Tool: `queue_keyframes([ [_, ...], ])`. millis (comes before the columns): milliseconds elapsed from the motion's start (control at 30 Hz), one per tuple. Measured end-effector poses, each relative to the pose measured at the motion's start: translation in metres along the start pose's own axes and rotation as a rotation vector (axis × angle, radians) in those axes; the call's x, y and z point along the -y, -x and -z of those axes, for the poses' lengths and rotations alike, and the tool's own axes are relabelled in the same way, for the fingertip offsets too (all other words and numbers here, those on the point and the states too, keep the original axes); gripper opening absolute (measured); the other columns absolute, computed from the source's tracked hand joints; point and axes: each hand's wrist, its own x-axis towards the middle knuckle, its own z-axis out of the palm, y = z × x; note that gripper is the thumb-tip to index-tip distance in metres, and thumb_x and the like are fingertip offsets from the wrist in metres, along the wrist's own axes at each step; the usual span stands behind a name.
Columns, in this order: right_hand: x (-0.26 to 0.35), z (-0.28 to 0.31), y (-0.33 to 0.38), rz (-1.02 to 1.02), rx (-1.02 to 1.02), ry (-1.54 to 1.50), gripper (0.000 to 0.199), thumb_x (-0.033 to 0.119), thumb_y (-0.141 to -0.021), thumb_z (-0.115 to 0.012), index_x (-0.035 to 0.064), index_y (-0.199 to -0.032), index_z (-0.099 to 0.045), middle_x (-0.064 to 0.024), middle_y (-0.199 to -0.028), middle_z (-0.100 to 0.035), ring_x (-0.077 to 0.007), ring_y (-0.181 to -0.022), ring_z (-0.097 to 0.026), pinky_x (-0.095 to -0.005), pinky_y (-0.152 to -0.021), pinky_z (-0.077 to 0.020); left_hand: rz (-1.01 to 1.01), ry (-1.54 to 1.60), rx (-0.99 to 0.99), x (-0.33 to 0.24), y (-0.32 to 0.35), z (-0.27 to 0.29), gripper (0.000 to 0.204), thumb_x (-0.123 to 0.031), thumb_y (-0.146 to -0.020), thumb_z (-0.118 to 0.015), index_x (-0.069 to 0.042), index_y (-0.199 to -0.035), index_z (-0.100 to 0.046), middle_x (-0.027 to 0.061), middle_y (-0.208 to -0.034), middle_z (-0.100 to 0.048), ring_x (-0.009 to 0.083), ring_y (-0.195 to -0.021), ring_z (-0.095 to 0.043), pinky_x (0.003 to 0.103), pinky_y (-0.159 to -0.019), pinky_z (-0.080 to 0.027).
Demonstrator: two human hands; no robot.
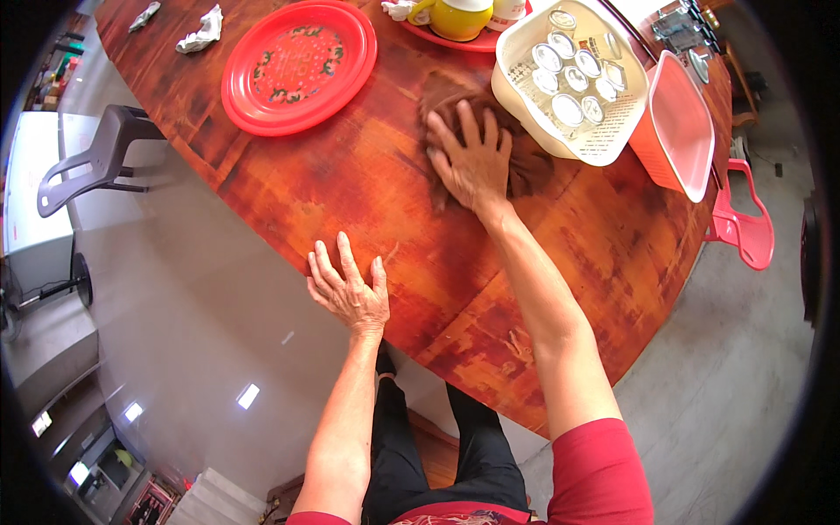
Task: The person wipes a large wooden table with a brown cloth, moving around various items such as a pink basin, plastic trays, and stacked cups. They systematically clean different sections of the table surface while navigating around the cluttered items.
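My right hand (472, 157) lies on a brown cloth (529, 166) on the reddish-brown wooden table (472, 262). Its fingers are spread and stretched forward over the bunched fabric, pressing rather than gripping it. Part of the cloth is hidden under the palm. At the table's near left edge is my left hand (350, 293), fingers apart and holding nothing. Ahead and to its left sits a round red tray (302, 66) with a printed pattern. Just right of the cloth stands a cream plastic basket (547, 131) with several small clear cups or jars (569, 109) inside.
A red bin with a pale inside (678, 131) stands at the right. Behind the cloth, a yellow pot (461, 19) rests on a red tray (477, 42). Crumpled white tissues (201, 31) lie far left. A grey chair (101, 162) and a pink chair (744, 219) flank the table.
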Motion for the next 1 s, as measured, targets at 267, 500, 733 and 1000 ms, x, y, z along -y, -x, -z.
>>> queue_keyframes([
  [267, 0.058, 0.061, 0.147, 0.301, 0.274, -0.273, 0.057, 0.049, -0.089, -0.057, 0.0324, -0.143, -0.046, -0.0063, -0.151, -0.038, -0.0348, -0.14, -0.031, -0.0572, -0.111, -0.0243, -0.024, 0.051, 0.004, 0.007, -0.001, 0.002, 0.062, -0.057, -0.098, -0.034, -0.02, -0.148, -0.04, 0.0144, -0.152, -0.032, 0.035, -0.139, -0.03, 0.056, -0.109, -0.023],
  [500, 0.084, 0.075, 0.198, 0.333, 0.308, -0.204, 0.057, 0.054, -0.09, -0.053, 0.0327, -0.142, -0.046, -0.0009, -0.15, -0.04, -0.0275, -0.143, -0.028, -0.0496, -0.117, -0.016, -0.031, 0.135, 0.037, 0.007, 0.0, 0.006, 0.073, -0.067, -0.095, -0.03, -0.017, -0.148, -0.04, 0.0183, -0.152, -0.031, 0.0377, -0.14, -0.028, 0.06, -0.108, -0.022],
  [733, 0.091, 0.045, 0.101, 0.081, 0.282, -0.116, 0.052, 0.044, -0.087, -0.058, 0.0342, -0.138, -0.052, -0.0032, -0.149, -0.041, -0.0307, -0.141, -0.03, -0.0532, -0.111, -0.0221, -0.016, 0.118, 0.053, 0.008, 0.001, 0.003, 0.066, -0.06, -0.098, -0.031, -0.018, -0.148, -0.041, 0.0178, -0.153, -0.031, 0.0366, -0.14, -0.028, 0.059, -0.107, -0.023],
  [1000, 0.085, -0.007, -0.003, -0.073, 0.114, 0.043, 0.054, 0.047, -0.088, -0.057, 0.0335, -0.139, -0.049, -0.0036, -0.15, -0.037, -0.0313, -0.139, -0.028, -0.0575, -0.108, -0.0256, -0.002, 0.147, 0.083, 0.01, 0.0, 0.005, 0.063, -0.058, -0.099, -0.031, -0.017, -0.147, -0.043, 0.0183, -0.154, -0.03, 0.0372, -0.14, -0.029, 0.059, -0.107, -0.023],
])
